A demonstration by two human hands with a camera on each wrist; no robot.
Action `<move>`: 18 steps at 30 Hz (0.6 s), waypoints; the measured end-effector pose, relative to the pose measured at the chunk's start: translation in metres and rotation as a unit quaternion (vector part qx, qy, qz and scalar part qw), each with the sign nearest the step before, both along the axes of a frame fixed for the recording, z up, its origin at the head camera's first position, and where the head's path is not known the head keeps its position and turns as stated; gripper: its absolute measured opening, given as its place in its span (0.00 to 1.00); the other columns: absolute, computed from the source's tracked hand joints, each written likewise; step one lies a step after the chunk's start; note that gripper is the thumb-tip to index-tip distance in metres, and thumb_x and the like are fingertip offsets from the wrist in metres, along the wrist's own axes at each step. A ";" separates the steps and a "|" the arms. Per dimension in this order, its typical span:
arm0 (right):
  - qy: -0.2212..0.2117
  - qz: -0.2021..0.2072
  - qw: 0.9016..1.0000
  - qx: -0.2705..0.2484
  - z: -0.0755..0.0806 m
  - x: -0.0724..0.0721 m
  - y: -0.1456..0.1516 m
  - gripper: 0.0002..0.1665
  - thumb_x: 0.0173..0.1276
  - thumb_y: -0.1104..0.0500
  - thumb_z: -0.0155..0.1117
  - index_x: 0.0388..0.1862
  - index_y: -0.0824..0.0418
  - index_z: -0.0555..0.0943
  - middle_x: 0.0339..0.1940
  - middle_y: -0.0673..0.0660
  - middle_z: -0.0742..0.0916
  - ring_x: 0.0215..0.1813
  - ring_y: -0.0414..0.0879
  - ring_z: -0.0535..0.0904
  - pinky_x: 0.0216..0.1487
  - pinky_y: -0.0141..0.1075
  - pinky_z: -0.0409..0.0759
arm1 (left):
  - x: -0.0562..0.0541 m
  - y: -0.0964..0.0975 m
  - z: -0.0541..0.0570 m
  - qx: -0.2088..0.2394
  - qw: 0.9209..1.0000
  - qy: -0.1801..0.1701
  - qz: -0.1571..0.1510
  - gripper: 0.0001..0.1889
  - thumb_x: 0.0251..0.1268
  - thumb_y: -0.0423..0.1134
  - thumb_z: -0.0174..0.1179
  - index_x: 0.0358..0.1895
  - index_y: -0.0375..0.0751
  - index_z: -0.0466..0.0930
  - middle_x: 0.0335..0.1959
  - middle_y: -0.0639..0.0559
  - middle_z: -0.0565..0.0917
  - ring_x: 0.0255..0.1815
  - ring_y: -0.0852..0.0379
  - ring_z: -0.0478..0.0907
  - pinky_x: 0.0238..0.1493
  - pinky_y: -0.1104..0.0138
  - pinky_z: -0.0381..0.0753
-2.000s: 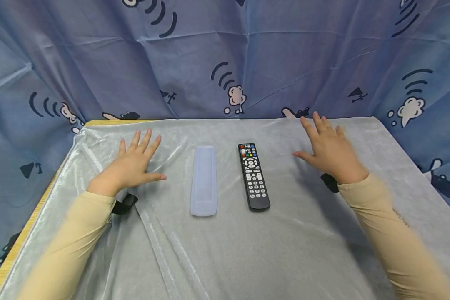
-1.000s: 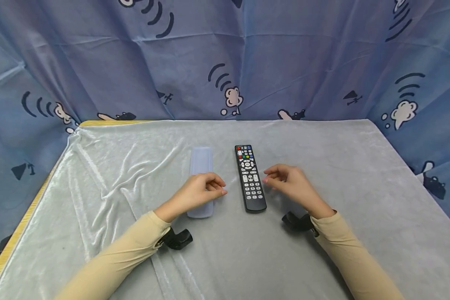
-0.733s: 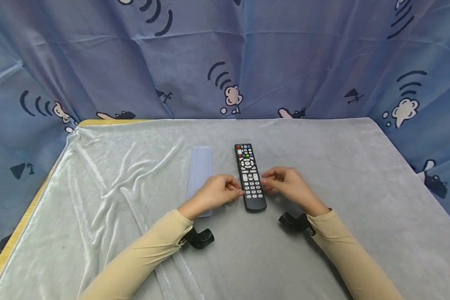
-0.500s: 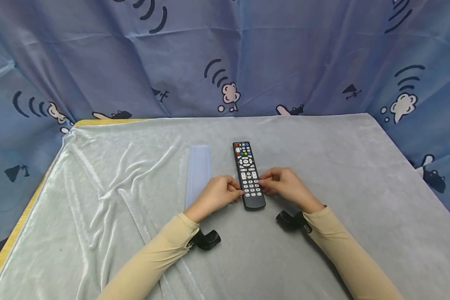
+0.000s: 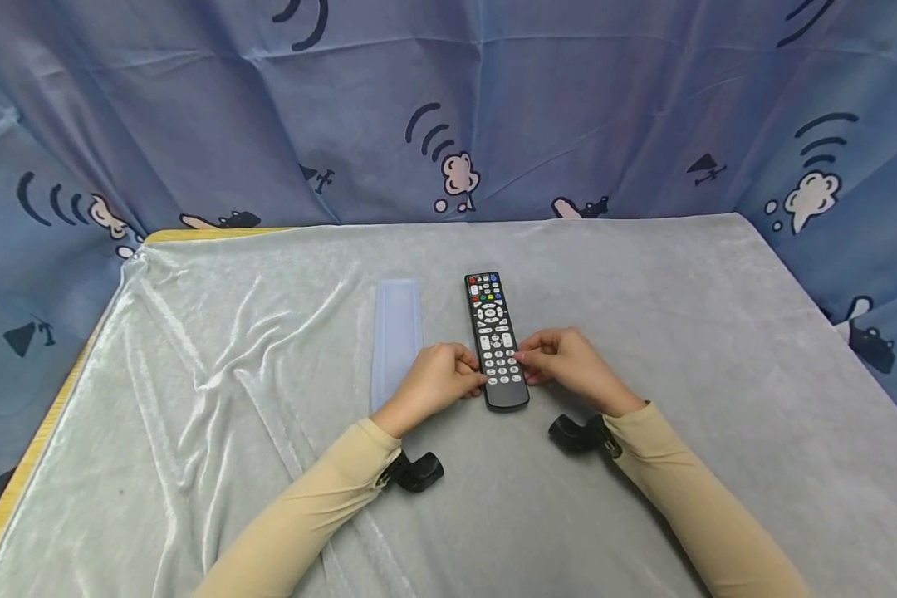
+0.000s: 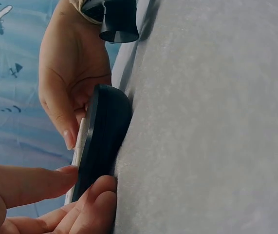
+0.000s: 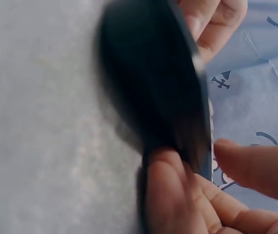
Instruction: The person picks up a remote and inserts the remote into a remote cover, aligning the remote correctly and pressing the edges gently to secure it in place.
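A black remote control (image 5: 502, 340) with white and coloured buttons lies face up between the hands. My left hand (image 5: 435, 380) pinches its left edge near the lower end, thumb on the button face, fingers low along the side in the left wrist view. Opposite, my right hand (image 5: 571, 365) pinches the right edge; in the right wrist view its fingers (image 7: 170, 195) are against the dark underside. Whether the remote is slightly off the cloth, I cannot tell. A translucent pale remote cover (image 5: 398, 328) lies flat to the left, its lower part hidden behind my left hand.
A wrinkled grey velvety cloth (image 5: 628, 274) covers the table, with a yellow wooden edge (image 5: 37, 436) showing at left. Blue patterned curtain (image 5: 568, 100) hangs behind and at both sides. Black camera mounts (image 5: 419, 472) sit at each wrist.
From spread wide apart, both hands have come inward, fingers curling, to the two edges of the remote control. The left hand passed over the cover. The head view has tilted slightly.
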State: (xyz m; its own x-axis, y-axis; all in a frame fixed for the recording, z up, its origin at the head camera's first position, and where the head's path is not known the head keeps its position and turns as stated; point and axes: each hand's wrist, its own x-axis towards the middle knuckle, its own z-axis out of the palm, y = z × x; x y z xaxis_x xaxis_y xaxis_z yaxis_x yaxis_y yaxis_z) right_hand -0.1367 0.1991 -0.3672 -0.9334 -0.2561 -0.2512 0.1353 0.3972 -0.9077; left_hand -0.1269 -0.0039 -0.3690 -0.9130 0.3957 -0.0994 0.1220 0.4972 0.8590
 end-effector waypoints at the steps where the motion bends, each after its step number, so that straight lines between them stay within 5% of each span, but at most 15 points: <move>1: -0.002 0.001 1.000 -0.007 0.001 0.000 0.000 0.15 0.66 0.69 0.57 0.44 0.83 0.74 0.28 0.57 0.84 0.26 0.39 0.79 0.33 0.33 0.83 | 0.000 0.000 0.000 0.002 1.000 -0.002 0.000 0.04 0.57 0.28 0.63 0.32 0.30 0.80 0.24 0.46 0.86 0.22 0.58 0.82 0.22 0.76 0.75; 10: -0.006 0.010 0.999 -0.039 0.004 0.001 0.003 0.14 0.67 0.71 0.55 0.44 0.86 0.72 0.26 0.55 0.83 0.26 0.39 0.80 0.33 0.33 0.83 | -0.001 -0.001 -0.003 0.028 1.000 -0.005 -0.009 0.02 0.57 0.27 0.62 0.29 0.30 0.79 0.20 0.51 0.84 0.19 0.63 0.80 0.24 0.74 0.79; 18: -0.010 0.017 0.998 -0.054 0.007 0.001 0.004 0.13 0.66 0.70 0.57 0.42 0.84 0.73 0.27 0.54 0.83 0.28 0.39 0.80 0.34 0.34 0.83 | 0.001 0.001 0.002 0.035 0.998 -0.045 -0.001 0.03 0.59 0.27 0.62 0.29 0.28 0.80 0.24 0.44 0.86 0.22 0.57 0.83 0.24 0.73 0.81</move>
